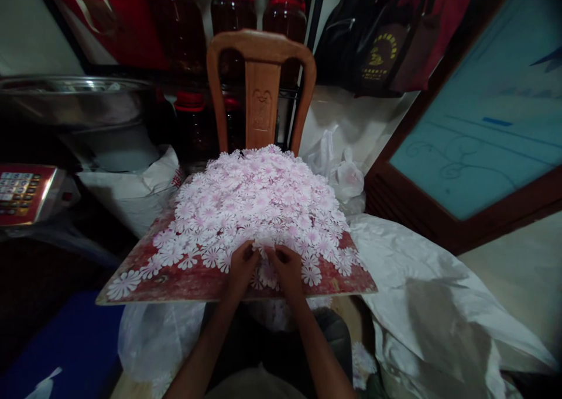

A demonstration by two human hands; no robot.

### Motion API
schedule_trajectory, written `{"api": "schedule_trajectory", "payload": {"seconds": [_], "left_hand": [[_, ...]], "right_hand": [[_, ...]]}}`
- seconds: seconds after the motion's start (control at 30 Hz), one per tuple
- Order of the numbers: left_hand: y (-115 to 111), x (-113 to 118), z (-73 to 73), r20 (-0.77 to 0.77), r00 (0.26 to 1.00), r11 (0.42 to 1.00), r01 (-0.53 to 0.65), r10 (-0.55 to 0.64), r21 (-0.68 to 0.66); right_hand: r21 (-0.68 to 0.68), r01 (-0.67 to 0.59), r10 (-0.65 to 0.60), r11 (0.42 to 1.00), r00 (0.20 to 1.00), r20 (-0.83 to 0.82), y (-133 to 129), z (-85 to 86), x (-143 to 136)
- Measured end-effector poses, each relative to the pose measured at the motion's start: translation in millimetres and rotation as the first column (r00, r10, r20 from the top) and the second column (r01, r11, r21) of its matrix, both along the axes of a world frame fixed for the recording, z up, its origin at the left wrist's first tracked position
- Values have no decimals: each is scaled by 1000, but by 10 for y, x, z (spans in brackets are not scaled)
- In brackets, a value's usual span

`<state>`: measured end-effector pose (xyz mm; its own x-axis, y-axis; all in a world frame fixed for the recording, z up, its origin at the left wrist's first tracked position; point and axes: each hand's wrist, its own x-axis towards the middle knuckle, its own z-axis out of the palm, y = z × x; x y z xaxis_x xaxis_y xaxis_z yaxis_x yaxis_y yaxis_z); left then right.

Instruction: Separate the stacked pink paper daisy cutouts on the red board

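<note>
A large heap of white and pale pink flower-shaped cutouts (263, 194) covers most of a worn red board (193, 285). At the near edge of the heap, my left hand (242, 264) and my right hand (286, 265) come close together. Between their fingertips they pinch a flower cutout (262, 244), thumbs and forefingers closed on it. More cutouts lie under and around both hands. Whether one or several layers are held is too small to tell.
A wooden chair back (262, 95) rises behind the heap. White sacks (421, 293) lie at the right, and another white sack (132, 194) stands at the left. A clear plastic bag (153, 334) hangs below the board. Red-lidded jars (235, 13) stand behind.
</note>
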<state>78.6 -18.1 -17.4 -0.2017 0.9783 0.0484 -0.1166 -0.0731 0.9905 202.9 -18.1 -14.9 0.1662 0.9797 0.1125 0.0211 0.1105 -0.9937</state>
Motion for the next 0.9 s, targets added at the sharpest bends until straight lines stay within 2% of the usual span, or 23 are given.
{"api": "schedule_trajectory", "payload": {"seconds": [0.17, 0.33, 0.43, 0.63, 0.73, 0.9], "left_hand": [[-23, 3, 46, 14, 1000, 1000, 20, -20, -7], [-32, 19, 101, 5, 1000, 1000, -11, 11, 7], [-34, 40, 106, -3, 1000, 999, 25, -25, -21], [-47, 42, 94, -13, 1000, 1000, 11, -11, 3], [-54, 37, 109, -13, 999, 1000, 30, -30, 1], [-68, 39, 145, 59, 997, 998, 54, -53, -13]], "right_hand": [[8, 13, -13, 1000, 1000, 8, 4, 25, -13], [-1, 20, -20, 1000, 1000, -12, 6, 20, -14], [4, 14, -14, 1000, 999, -30, -4, 33, -9], [47, -18, 23, 999, 995, -101, -26, 97, 6], [53, -3, 7, 999, 996, -87, -20, 100, 17], [67, -36, 42, 997, 995, -92, -15, 86, 25]]}}
